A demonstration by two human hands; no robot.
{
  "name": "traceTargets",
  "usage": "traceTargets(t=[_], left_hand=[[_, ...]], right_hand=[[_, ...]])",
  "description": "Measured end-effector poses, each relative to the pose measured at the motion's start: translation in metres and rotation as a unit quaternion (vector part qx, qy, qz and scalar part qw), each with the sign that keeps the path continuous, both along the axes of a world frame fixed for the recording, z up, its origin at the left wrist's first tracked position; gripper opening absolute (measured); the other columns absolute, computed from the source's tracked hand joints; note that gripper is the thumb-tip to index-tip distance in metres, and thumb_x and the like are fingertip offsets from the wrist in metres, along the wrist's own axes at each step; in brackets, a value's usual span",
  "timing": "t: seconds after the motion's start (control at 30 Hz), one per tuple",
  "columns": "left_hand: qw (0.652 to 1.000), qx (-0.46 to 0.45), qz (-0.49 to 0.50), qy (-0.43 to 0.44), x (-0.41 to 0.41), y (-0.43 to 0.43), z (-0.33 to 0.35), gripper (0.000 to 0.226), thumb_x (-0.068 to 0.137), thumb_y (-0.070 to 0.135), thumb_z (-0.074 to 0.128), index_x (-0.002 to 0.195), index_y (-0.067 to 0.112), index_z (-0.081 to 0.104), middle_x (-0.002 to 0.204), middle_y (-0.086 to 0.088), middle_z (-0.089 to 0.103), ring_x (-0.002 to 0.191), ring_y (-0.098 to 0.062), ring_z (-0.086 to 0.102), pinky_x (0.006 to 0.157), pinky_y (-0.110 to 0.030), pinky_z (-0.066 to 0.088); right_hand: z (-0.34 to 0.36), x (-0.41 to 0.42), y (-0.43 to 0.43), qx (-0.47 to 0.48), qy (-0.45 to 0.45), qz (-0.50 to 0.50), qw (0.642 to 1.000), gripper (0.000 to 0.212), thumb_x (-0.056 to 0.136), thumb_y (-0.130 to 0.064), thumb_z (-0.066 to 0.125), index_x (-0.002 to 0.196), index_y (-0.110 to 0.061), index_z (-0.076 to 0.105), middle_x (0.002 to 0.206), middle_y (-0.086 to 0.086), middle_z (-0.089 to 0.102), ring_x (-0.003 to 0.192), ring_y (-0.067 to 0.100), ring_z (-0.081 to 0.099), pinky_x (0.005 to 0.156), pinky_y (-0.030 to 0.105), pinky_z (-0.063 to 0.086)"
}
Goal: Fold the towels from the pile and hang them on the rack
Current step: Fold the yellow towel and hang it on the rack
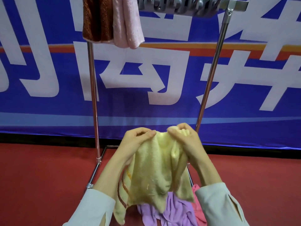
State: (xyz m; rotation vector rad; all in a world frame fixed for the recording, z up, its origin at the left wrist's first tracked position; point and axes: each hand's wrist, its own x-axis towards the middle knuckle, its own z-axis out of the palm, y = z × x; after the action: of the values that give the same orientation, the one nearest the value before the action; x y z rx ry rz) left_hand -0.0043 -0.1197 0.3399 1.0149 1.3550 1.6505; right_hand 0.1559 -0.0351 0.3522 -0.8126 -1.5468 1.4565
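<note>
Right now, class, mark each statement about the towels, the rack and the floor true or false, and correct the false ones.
1. The left grip and the right grip both hold the yellow towel. True.
2. A brown towel and a pale pink towel hang on the rack. True.
3. The purple towel hangs on the rack. False: it lies low down, below the held yellow towel.
4. The floor is blue. False: the floor is red; the banner behind the rack is blue.
</note>
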Motion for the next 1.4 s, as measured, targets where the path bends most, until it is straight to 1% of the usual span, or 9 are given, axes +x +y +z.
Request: traceTargets(t=[0.13, 0.37, 0.57, 0.63, 0.73, 0.83, 1.07, 1.27, 1.4], left_hand=[[0.998, 0.022, 0.003, 0.056, 0.012, 0.002, 0.008, 0.010, 0.083, 0.020, 0.070, 0.084, 0.011, 0.075, 0.085, -0.004, 0.074, 0.083, -0.014, 0.069, 0.079, -0.026, 0.054], [0.980, -0.056, -0.011, 0.188, -0.004, 0.000, -0.005, 0.022, 0.081, 0.031, 0.073, 0.083, 0.009, 0.072, 0.075, -0.001, 0.067, 0.069, -0.008, 0.060, 0.068, -0.025, 0.046], [0.999, -0.009, 0.031, 0.021, -0.006, -0.004, 0.000, 0.015, 0.082, 0.022, 0.072, 0.090, 0.010, 0.075, 0.089, -0.010, 0.074, 0.084, -0.023, 0.068, 0.080, -0.035, 0.052], [1.000, 0.007, 0.018, 0.025, 0.000, -0.003, 0.004, 0.013, 0.083, 0.021, 0.071, 0.092, 0.012, 0.075, 0.092, -0.010, 0.074, 0.089, -0.024, 0.070, 0.083, -0.035, 0.054], [0.996, 0.025, 0.010, 0.082, 0.008, 0.000, 0.006, 0.009, 0.083, 0.017, 0.071, 0.090, 0.013, 0.075, 0.088, -0.003, 0.074, 0.083, -0.010, 0.068, 0.076, -0.020, 0.053], [0.996, 0.027, -0.016, 0.084, 0.010, 0.001, 0.006, 0.012, 0.082, 0.016, 0.071, 0.093, 0.012, 0.075, 0.090, -0.004, 0.075, 0.084, -0.010, 0.069, 0.075, -0.019, 0.054], [0.992, -0.074, 0.009, 0.098, -0.015, 0.000, -0.006, 0.033, 0.077, 0.021, 0.077, 0.087, -0.008, 0.064, 0.079, -0.009, 0.062, 0.074, -0.015, 0.056, 0.060, -0.021, 0.041], [0.996, 0.002, -0.046, -0.080, 0.015, 0.005, -0.001, 0.010, 0.086, 0.016, 0.066, 0.087, 0.005, 0.066, 0.084, -0.009, 0.069, 0.078, -0.017, 0.064, 0.075, -0.030, 0.049], [0.992, -0.039, -0.124, -0.001, 0.033, 0.007, 0.003, 0.027, 0.097, 0.021, 0.050, 0.071, 0.014, 0.054, 0.059, 0.001, 0.055, 0.051, -0.009, 0.051, 0.047, -0.019, 0.040]], right_hand=[[0.000, -0.006, -0.010, 0.028, -0.085, 0.165, 0.982, 0.022, 0.077, -0.021, 0.080, 0.095, -0.016, 0.068, 0.085, 0.006, 0.071, 0.078, 0.018, 0.068, 0.073, 0.032, 0.055], [-0.001, -0.001, 0.000, 0.009, 0.037, -0.041, 0.998, 0.009, 0.085, -0.019, 0.071, 0.080, -0.012, 0.068, 0.073, 0.003, 0.067, 0.074, 0.016, 0.063, 0.071, 0.032, 0.051], [-0.004, 0.003, 0.008, 0.032, 0.002, -0.071, 0.997, 0.026, 0.072, -0.040, 0.077, 0.078, -0.017, 0.067, 0.096, 0.004, 0.065, 0.088, 0.019, 0.064, 0.082, 0.038, 0.050], [-0.006, -0.002, 0.004, 0.049, -0.030, -0.030, 0.998, 0.032, 0.067, -0.040, 0.079, 0.085, -0.016, 0.066, 0.106, 0.003, 0.066, 0.096, 0.019, 0.066, 0.085, 0.034, 0.052], [-0.006, -0.006, -0.003, 0.051, -0.059, 0.093, 0.993, 0.037, 0.068, -0.024, 0.085, 0.088, -0.009, 0.058, 0.085, 0.008, 0.066, 0.078, 0.020, 0.066, 0.071, 0.032, 0.053], [-0.007, -0.009, -0.006, 0.081, -0.121, 0.144, 0.979, 0.032, 0.076, -0.020, 0.081, 0.104, -0.012, 0.065, 0.097, 0.015, 0.071, 0.085, 0.022, 0.068, 0.080, 0.038, 0.055], [-0.003, 0.006, 0.005, -0.064, 0.001, 0.003, 0.998, 0.016, 0.087, -0.019, 0.069, 0.098, -0.007, 0.070, 0.090, 0.012, 0.073, 0.084, 0.023, 0.068, 0.080, 0.039, 0.055], [-0.011, -0.013, 0.006, -0.083, -0.030, -0.093, 0.992, 0.012, 0.092, -0.022, 0.061, 0.084, -0.015, 0.066, 0.091, 0.012, 0.069, 0.085, 0.026, 0.066, 0.083, 0.043, 0.053], [-0.011, -0.025, 0.005, -0.061, -0.064, -0.179, 0.980, 0.016, 0.095, -0.030, 0.050, 0.090, -0.016, 0.058, 0.108, 0.018, 0.064, 0.089, 0.027, 0.060, 0.086, 0.050, 0.052]])
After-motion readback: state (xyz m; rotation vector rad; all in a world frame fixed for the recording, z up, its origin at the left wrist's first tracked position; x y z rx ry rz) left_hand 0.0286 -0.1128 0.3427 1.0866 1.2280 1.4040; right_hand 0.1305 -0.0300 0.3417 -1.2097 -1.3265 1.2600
